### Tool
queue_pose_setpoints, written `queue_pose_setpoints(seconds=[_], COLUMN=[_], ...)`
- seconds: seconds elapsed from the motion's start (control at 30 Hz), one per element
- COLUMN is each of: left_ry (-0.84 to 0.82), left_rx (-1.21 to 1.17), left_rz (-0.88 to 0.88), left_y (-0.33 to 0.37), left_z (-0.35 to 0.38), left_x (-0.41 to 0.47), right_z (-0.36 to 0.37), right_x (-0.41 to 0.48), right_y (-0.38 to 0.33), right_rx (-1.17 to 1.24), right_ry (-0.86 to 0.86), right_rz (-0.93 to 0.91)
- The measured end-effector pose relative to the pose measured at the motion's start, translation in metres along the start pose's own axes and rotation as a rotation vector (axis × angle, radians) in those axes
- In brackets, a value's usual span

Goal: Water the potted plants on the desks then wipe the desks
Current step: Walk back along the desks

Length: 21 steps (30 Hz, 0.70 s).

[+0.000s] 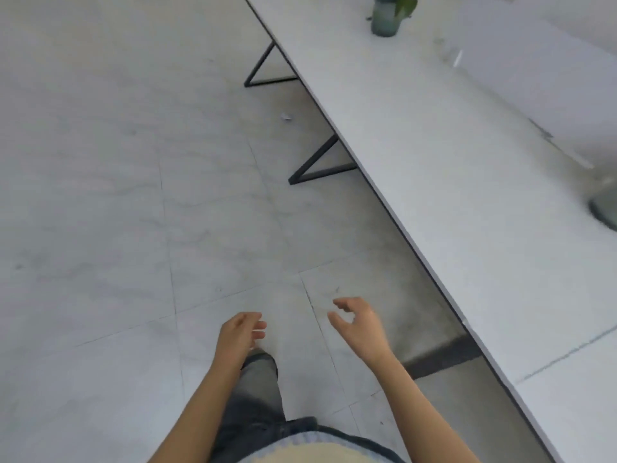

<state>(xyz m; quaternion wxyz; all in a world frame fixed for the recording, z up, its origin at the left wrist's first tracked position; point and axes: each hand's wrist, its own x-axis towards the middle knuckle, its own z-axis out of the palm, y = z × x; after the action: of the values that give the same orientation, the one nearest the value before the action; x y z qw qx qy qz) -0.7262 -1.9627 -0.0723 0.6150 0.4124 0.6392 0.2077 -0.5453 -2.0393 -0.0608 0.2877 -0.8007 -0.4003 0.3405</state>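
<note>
Head view: upright potted plant (387, 15) on diagonal desk (467, 168).

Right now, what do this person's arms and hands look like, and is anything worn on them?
Both forearms are bare, with no sleeves showing. The left hand and right hand wear no gloves, and no rings, watch or bracelets can be made out, though the picture is slightly blurred.
</note>
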Motion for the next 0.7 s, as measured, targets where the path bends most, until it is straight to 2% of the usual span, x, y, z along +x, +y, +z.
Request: queue_pose_setpoints(seconds=[0.1, 0.2, 0.33, 0.4, 0.57, 0.7], left_ry=[0.017, 0.047, 0.142, 0.150, 0.068, 0.099], left_rx=[-0.017, -0.019, -0.141, -0.184, -0.112, -0.118], left_rz=[0.017, 0.087, 0.160, 0.117, -0.036, 0.007], left_y=[0.038, 0.096, 0.174, 0.194, 0.216, 0.278], left_z=[-0.017, -0.046, -0.089, -0.094, -0.078, -0.067], left_x=[0.058, 0.123, 0.194, 0.221, 0.287, 0.376], right_z=[0.023, 0.038, 0.050, 0.054, 0.068, 0.060], right_x=[0.063, 0.135, 0.217, 0.250, 0.325, 0.432], right_y=[-0.029, -0.076, -0.143, -0.162, -0.179, -0.205], right_rx=[-0.034, -0.002, 0.043, 0.033, -0.019, -0.004], right_ry=[-0.072, -0.028, -0.015, -0.027, -0.083, -0.082], right_rz=[-0.020, -0.054, -0.074, -0.067, -0.012, -0.046])
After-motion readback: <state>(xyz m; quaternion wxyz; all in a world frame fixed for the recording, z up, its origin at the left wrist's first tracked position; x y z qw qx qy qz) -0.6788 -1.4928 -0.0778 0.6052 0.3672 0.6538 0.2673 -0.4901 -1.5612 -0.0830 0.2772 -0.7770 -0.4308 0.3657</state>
